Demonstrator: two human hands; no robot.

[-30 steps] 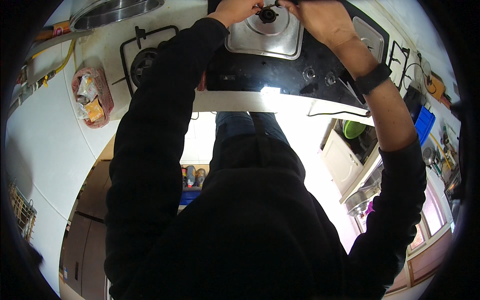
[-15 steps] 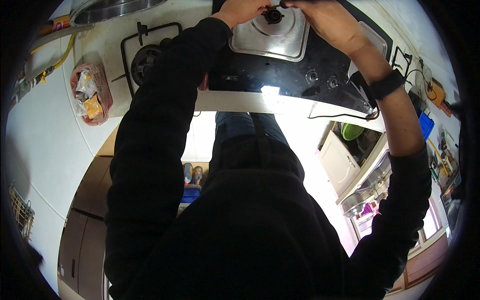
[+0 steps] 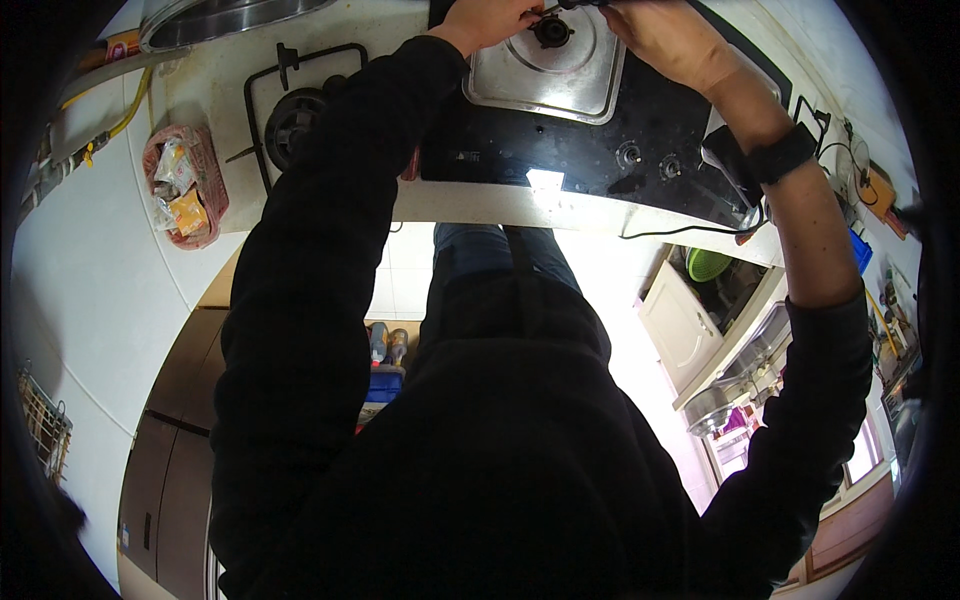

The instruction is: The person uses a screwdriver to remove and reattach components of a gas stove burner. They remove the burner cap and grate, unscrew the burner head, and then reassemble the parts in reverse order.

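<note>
A black glass gas hob (image 3: 520, 160) has a square steel drip tray (image 3: 560, 95) on it, with a dark round burner fitting (image 3: 551, 31) at its middle. My left hand (image 3: 495, 22) reaches in over the tray's left side, fingertips pinched together beside the fitting. From the right comes my right hand (image 3: 672, 42), its fingers closed around a small dark piece (image 3: 582, 4) just beyond the fitting. The upper picture edge cuts off that piece, so its kind is hidden. What the left fingertips pinch is too small to name.
Left of the hob are a loose pan support (image 3: 285, 62) and a black burner ring (image 3: 295, 125). A pink basket (image 3: 212, 185) of packets stands at the counter's left end, below a large steel pan (image 3: 225, 22). Bare control stems (image 3: 630, 155) and a black cable (image 3: 680, 232) lie at right.
My right wrist and forearm have swung slightly to the right, and the right fingers have shifted a little. My left hand keeps its pinch by the fitting. The whole view has drifted slightly.
</note>
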